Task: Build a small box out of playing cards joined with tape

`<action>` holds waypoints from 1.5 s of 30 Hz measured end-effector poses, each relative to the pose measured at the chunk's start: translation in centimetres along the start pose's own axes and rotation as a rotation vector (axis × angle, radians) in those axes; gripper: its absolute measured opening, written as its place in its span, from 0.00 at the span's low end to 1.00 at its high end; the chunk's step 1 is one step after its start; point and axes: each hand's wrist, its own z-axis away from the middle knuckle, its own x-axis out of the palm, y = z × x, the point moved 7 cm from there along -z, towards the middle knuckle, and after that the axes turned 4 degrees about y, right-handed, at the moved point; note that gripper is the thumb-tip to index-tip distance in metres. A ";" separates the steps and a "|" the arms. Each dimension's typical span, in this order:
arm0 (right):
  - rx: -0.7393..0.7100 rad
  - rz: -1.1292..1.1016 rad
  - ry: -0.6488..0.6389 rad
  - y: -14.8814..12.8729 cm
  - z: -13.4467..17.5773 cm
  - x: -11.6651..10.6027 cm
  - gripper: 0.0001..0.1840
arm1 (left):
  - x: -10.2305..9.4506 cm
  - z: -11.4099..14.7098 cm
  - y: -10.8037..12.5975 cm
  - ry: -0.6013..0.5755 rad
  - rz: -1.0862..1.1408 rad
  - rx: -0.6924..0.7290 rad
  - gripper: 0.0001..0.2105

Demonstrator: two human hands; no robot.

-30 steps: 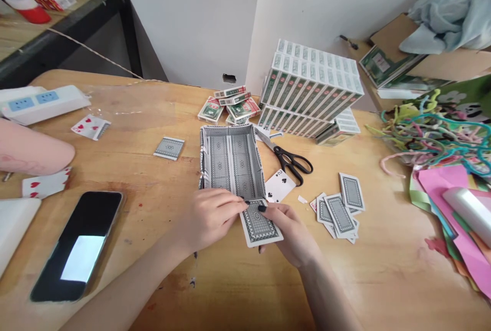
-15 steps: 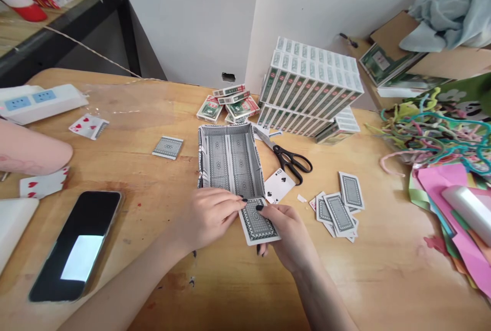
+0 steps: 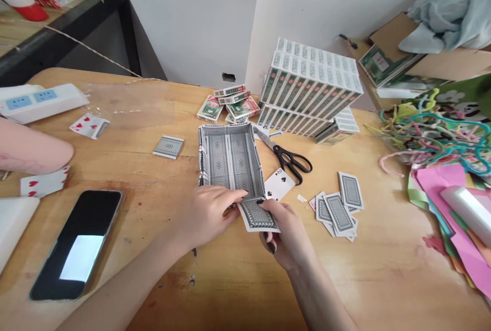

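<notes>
A long tray-like box (image 3: 232, 159) made of grey-patterned playing cards lies on the table in front of me. At its near right corner is a playing card (image 3: 258, 216), back side up and curving. My right hand (image 3: 286, 234) pinches this card, thumb on top and fingers beneath. My left hand (image 3: 210, 213) is closed at the box's near end, its thumb and fingertips at the card's upper left edge. The near wall of the box is partly hidden behind my hands. Just right of the box lies a two of spades (image 3: 279, 183).
Black-handled scissors (image 3: 293, 161) lie right of the box, beside loose cards (image 3: 339, 213). Stacked card packs (image 3: 312, 85) stand behind. A phone (image 3: 76, 246) and a cut card (image 3: 168, 147) are on the left; coloured paper (image 3: 450, 208) and pipe cleaners (image 3: 441, 129) lie far right.
The held card's near end has risen and bent, its lower edge now higher. My right fingers have shifted up beneath it, and my left thumb has moved slightly up.
</notes>
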 end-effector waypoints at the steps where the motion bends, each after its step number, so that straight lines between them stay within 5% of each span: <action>1: 0.012 -0.006 0.030 0.0 0.0 -0.1 0.16 | 0.0 0.0 0.0 0.003 -0.005 0.002 0.10; 15: 0.065 -0.071 0.097 0.1 -0.6 -0.1 0.18 | -0.5 -0.2 0.6 0.060 0.024 0.105 0.07; 31: 0.080 -0.156 0.111 0.5 -0.8 0.1 0.19 | 0.4 -0.1 0.1 -0.042 0.048 0.047 0.10; 45: 0.186 -0.198 0.080 1.3 -1.3 -0.8 0.17 | 0.4 0.1 0.2 -0.016 -0.005 0.146 0.05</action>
